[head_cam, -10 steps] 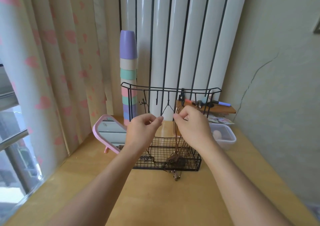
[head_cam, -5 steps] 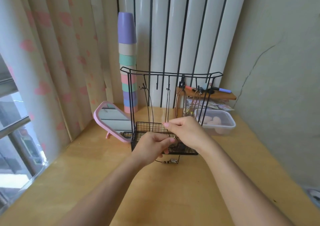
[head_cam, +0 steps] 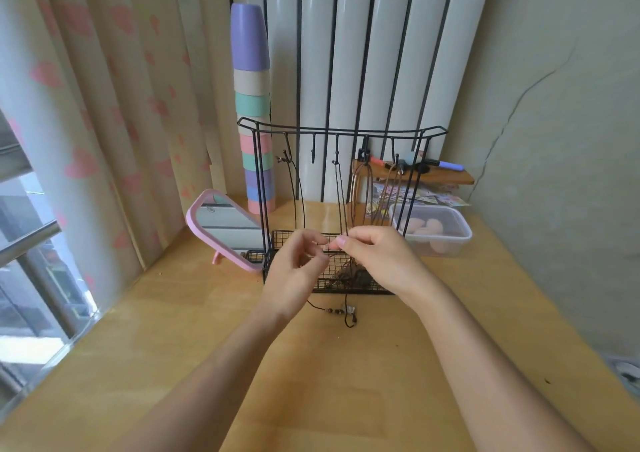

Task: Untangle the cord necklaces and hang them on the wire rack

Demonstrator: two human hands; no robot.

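A black wire rack (head_cam: 341,132) with hooks along its top bar and a mesh basket at its base stands on the wooden table. Dark and brown cord necklaces (head_cam: 367,191) hang from the hooks into the basket. One black cord hangs from a middle hook (head_cam: 336,162) down to my hands. My left hand (head_cam: 294,273) and my right hand (head_cam: 379,259) meet in front of the basket, both pinching this thin black cord. Its beaded end (head_cam: 337,311) lies on the table in front of the basket. A brown tangle (head_cam: 349,273) sits inside the basket.
A pink mirror (head_cam: 225,226) leans left of the rack. A tall stack of pastel cups (head_cam: 254,112) stands behind it. A clear plastic box (head_cam: 434,231) sits to the right, with a small wooden shelf (head_cam: 440,174) behind. Curtains and a window fill the left side.
Both hands came down from the hook bar to basket height. Since half a second ago the left hand rose slightly, and its fingers now meet the right hand's on the cord.
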